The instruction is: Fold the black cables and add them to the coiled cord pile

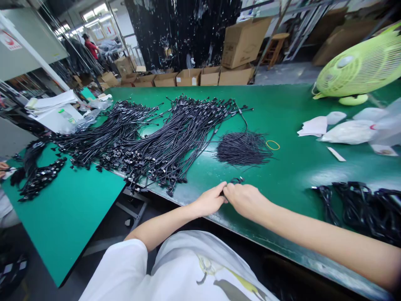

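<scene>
My left hand (210,200) and my right hand (246,199) meet at the near edge of the green table (297,113), fingers pinched together on a small coiled black cable (237,180) that pokes out between them. Just beyond lies a bundle of thin black twist ties (243,148) with a yellow rubber band (272,145) beside it. A big heap of loose black cables (156,133) spreads to the left. Several coiled, tied cables (360,207) lie to the right of my right arm.
A lime-green fan (360,67) stands at the far right, with white plastic bags and papers (351,127) in front of it. Cardboard boxes (219,75) line the far edge. A second green table (62,213) joins on the left, where another person's hand (3,167) shows.
</scene>
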`<state>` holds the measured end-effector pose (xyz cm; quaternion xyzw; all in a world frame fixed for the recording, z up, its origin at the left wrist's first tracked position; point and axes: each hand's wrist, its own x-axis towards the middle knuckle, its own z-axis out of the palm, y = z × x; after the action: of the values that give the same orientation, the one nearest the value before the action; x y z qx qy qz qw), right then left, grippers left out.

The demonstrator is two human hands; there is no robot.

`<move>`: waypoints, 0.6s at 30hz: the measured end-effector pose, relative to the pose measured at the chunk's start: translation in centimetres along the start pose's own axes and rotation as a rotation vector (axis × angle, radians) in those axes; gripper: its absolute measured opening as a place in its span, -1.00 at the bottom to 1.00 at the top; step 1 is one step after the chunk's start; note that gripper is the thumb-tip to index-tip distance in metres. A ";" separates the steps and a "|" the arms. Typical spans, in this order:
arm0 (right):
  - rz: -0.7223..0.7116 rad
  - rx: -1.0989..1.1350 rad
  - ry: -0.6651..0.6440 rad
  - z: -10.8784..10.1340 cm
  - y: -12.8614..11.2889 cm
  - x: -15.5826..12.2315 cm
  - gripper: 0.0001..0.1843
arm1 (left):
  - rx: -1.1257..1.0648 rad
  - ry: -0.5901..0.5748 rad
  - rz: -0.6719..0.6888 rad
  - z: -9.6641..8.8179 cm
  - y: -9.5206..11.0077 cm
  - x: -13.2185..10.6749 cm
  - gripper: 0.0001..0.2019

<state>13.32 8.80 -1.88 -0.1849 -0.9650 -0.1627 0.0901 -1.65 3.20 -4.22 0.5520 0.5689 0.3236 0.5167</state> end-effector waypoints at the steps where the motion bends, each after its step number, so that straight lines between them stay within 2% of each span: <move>1: 0.084 0.118 -0.014 -0.1 0.4 0.4 -0.78 | -0.054 0.053 0.010 0.0 0.2 0.1 -0.35; 4: 0.421 0.495 0.064 -0.2 0.2 1.5 -0.68 | -0.280 0.154 0.058 0.0 1.0 0.8 -0.44; 7: 0.746 1.047 0.185 0.3 -1.4 1.7 -0.60 | -0.445 0.197 0.179 -0.7 1.6 1.1 -0.58; 9: 0.880 1.481 0.135 1.1 -2.1 1.2 -0.58 | -0.403 0.231 0.225 -1.4 1.8 0.6 -0.61; 11: 0.949 1.749 0.041 1.6 -1.8 0.5 -0.57 | -0.240 0.215 0.257 -1.9 1.7 -0.2 -0.62; 13: 0.997 1.711 0.068 1.7 -0.9 -0.3 -0.59 | -0.060 0.117 0.278 -2.2 1.4 -0.9 -0.55; 15: 0.982 1.422 0.213 1.0 -0.2 -0.9 -0.63 | 0.005 0.001 0.238 -2.2 0.9 -1.1 -0.42; 17: 0.815 1.123 0.303 0.1 -0.5 -1.2 -0.66 | -0.070 -0.030 0.122 -2.2 0.5 -0.6 -0.26; 18: 0.690 1.032 0.291 -0.3 -1.1 -1.2 -0.67 | -0.125 -0.018 0.060 -2.2 0.5 -0.3 -0.18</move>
<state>14.03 7.38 -2.21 -0.3939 -0.7819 0.3381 0.3452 -3.64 3.43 -3.13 0.5386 0.5260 0.3687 0.5453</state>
